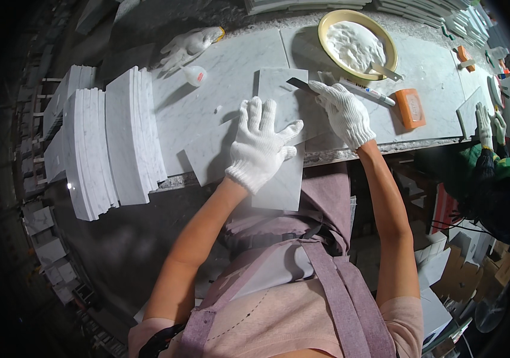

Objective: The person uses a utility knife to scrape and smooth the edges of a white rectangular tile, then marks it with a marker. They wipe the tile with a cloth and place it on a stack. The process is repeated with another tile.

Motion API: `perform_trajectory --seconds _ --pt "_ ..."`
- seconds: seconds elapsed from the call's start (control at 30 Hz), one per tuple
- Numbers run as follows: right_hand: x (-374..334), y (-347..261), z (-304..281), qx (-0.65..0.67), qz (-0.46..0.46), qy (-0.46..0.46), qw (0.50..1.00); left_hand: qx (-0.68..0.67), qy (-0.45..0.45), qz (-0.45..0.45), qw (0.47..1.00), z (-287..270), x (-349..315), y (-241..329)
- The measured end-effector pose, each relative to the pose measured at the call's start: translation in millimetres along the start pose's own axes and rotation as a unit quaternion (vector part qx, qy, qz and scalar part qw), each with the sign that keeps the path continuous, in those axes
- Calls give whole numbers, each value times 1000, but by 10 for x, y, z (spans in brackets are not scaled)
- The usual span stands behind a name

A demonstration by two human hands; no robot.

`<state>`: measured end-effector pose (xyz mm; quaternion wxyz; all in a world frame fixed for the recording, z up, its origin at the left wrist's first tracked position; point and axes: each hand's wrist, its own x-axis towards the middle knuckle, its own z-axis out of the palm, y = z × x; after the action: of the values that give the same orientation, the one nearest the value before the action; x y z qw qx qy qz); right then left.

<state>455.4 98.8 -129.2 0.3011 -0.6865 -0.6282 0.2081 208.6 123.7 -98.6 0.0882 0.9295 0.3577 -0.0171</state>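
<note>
Purple apron straps (339, 298) are hanging nearest, below the narrow marble tile (282, 179). Left of that tile, 2 stacks of pale slabs (132, 131) are sitting grouped, presumably out of the hands' way. Jutting past the bench edge (332, 156), the tile itself is lying over a wider tile (207, 152); the left hand (259, 143) is resting on it, fingers spread and gripping nothing, likely steadying it. Right of the tile, the right hand (345, 116) is grasping a dark-bladed tool (299, 85), its blade reaching over the tile's far end, handle hidden. Farther right, a cream bowl (393, 52) is holding white material, seemingly within reach.
</note>
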Motion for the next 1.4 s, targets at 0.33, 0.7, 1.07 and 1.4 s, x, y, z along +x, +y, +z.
perform_trajectory --seconds 0.33,0.7,1.07,1.4 --pt "-155 12 63 25 19 -12 999 17 14 -2 1000 35 -2 12" --pt "-315 111 -142 78 -105 -79 988 28 18 3 999 51 -3 10" --pt "33 140 -120 196 39 -106 974 35 -19 -9 999 10 2 23" --pt "-18 219 -127 94 -31 -98 990 28 17 5 999 44 0 10"
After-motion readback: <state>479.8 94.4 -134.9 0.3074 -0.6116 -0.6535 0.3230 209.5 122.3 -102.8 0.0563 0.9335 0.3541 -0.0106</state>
